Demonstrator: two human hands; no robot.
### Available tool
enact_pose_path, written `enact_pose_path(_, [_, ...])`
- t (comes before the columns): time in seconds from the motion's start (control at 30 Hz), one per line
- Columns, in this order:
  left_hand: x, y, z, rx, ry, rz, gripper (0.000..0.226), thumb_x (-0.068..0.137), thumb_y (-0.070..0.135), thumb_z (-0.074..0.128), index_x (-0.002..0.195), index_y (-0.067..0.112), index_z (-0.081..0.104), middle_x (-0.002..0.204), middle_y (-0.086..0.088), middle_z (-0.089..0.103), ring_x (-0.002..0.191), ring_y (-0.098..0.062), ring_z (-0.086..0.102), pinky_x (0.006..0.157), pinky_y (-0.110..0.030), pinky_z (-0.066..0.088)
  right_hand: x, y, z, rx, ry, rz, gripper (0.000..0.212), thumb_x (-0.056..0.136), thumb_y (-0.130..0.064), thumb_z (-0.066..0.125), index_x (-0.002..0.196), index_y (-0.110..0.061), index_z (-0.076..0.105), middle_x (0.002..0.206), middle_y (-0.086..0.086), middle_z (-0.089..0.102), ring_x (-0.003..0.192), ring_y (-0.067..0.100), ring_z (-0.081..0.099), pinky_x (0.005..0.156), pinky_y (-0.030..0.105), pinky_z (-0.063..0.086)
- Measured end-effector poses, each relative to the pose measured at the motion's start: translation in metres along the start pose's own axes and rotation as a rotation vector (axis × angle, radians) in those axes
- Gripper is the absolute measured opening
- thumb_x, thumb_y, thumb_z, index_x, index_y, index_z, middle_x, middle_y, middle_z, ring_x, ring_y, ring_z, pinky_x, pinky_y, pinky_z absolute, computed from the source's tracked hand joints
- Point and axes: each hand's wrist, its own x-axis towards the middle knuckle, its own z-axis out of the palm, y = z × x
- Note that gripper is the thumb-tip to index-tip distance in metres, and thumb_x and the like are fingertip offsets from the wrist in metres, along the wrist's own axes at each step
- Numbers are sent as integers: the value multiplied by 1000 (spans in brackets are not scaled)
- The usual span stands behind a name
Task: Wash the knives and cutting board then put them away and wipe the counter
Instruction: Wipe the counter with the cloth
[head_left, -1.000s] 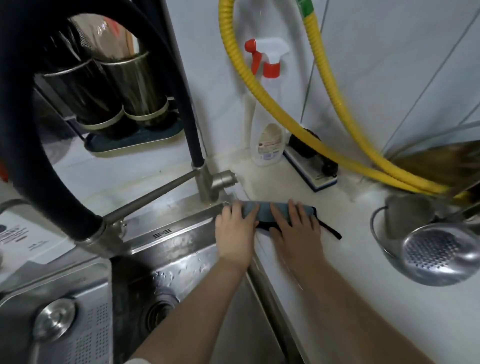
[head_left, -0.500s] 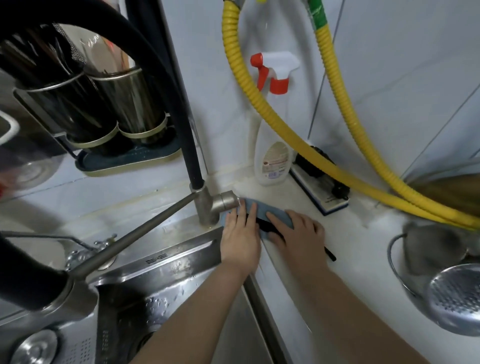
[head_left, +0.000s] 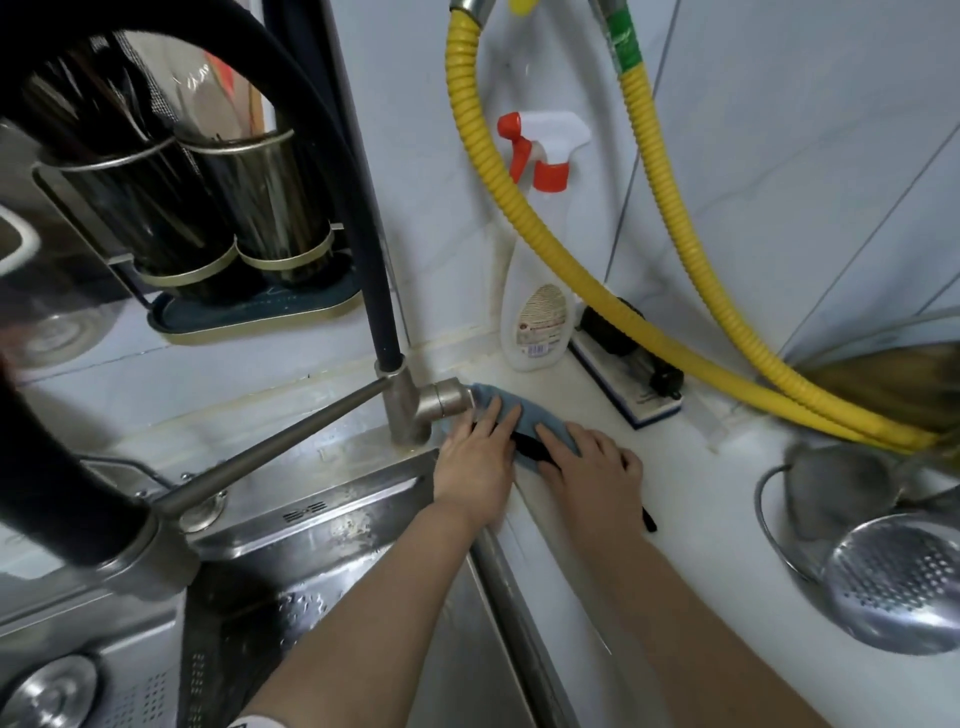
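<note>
**Two hands flat on cloth at sink corner**

Both hands press a folded blue cloth with a black edge strip (head_left: 524, 418) onto the white tabletop (head_left: 701, 519), at the back corner of the stainless steel sink (head_left: 332, 525). The cloth's far end touches the brushed-metal faucet base (head_left: 415, 405).

Left hand (head_left: 475, 467): palm down, fingers (head_left: 488, 423) extended and held close together, lying on the cloth's left part, not curled round it. Wrist crosses above the sink rim.

Right hand (head_left: 592, 470): palm down, fingers (head_left: 558, 434) slightly spread, resting on the cloth's right part. A black strip of the cloth shows between the two hands, and another black end shows just right of the right wrist.

Surroundings: white spray bottle with red trigger (head_left: 540, 291) upright against the tiled wall, just behind the cloth. Black-and-white scrubbing block (head_left: 623, 374) beside it, to the right. Two yellow corrugated hoses (head_left: 519, 218) hang down and run right across the tabletop. Perforated steel colander (head_left: 893, 577) at right, well apart from the hands. Two dark cylindrical utensil holders (head_left: 218, 218) on a rack at upper left. No knives or cutting board can be identified.
</note>
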Motion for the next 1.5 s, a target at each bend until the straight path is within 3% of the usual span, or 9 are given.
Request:
enact_pose_path(0.17, [-40, 26, -1, 38, -72, 97, 47, 104, 28, 26, 150, 24, 19, 160, 1, 13, 147, -23, 4, 120, -35, 5, -46, 14, -39, 1, -83, 60, 39, 75, -44, 45, 105, -38, 69, 100, -6, 70, 89, 18, 67, 82, 35, 31])
enact_pose_path(0.33, [-94, 61, 7, 43, -158, 235, 49, 90, 29, 30, 125, 15, 61, 133, -11, 58, 119, -37, 56, 101, -44, 46, -112, 36, -88, 4, -179, 131, 42, 80, -43, 37, 108, -37, 68, 104, -4, 70, 93, 18, 66, 81, 34, 37])
enact_pose_path(0.43, [-134, 79, 14, 111, -213, 332, 47, 85, 31, 33, 114, 18, 69, 119, -6, 67, 103, -31, 66, 89, -39, 55, -157, 46, -121, 32, -221, 169, 40, 81, -41, 38, 110, -36, 66, 108, -3, 69, 95, 19, 66, 77, 33, 47])
enact_pose_path(0.73, [-235, 107, -13, 42, -219, 562, 29, 76, 39, 58, 92, 25, 76, 102, 10, 72, 90, -12, 68, 82, -23, 54, -239, 48, -199, 17, -467, 219, 42, 75, -47, 41, 106, -39, 68, 101, -5, 70, 82, 20, 66, 67, 32, 48])
enact_pose_path(0.83, [-251, 100, -13, -79, -322, 470, 57, 89, 40, 27, 122, 12, 64, 133, -6, 58, 124, -24, 52, 111, -36, 35, -244, 39, -212, -7, -498, 236, 44, 71, -55, 43, 98, -35, 72, 100, -4, 69, 86, 22, 65, 70, 35, 50])
enact_pose_path(0.93, [-269, 81, -4, -221, -280, 356, 78, 97, 54, 4, 125, 6, 59, 143, -7, 48, 136, -28, 39, 117, -32, 12, -220, 22, -211, 13, -484, 211, 49, 72, -57, 44, 102, -29, 70, 121, 2, 63, 109, 24, 53, 81, 40, 51])
enact_pose_path(1.1, [-303, 49, -26, -432, -221, 25, 38, 102, 23, 38, 134, 9, 52, 136, -8, 55, 126, -21, 49, 105, -23, 31, -203, -12, -187, -52, -752, 140, 60, 91, -59, 33, 146, -40, 19, 158, -5, 14, 143, 23, 15, 111, 44, 24])
enact_pose_path(1.33, [-342, 14, -52, -616, -278, -266, 36, 101, 31, 40, 124, 12, 60, 129, -7, 60, 119, -22, 54, 95, -22, 35, -231, -30, -199, 41, -560, 192, 37, 95, -37, 46, 130, -29, 53, 138, -3, 53, 118, 27, 49, 90, 39, 43])
enact_pose_path(1.5, [-351, 7, -78, -683, -371, -291, 35, 99, 26, 45, 130, 15, 56, 132, -5, 58, 119, -21, 55, 96, -22, 38, -230, -58, -227, 672, -739, 273, 28, 98, -18, 47, 125, -14, 52, 115, 1, 61, 105, 14, 57, 77, 11, 36])
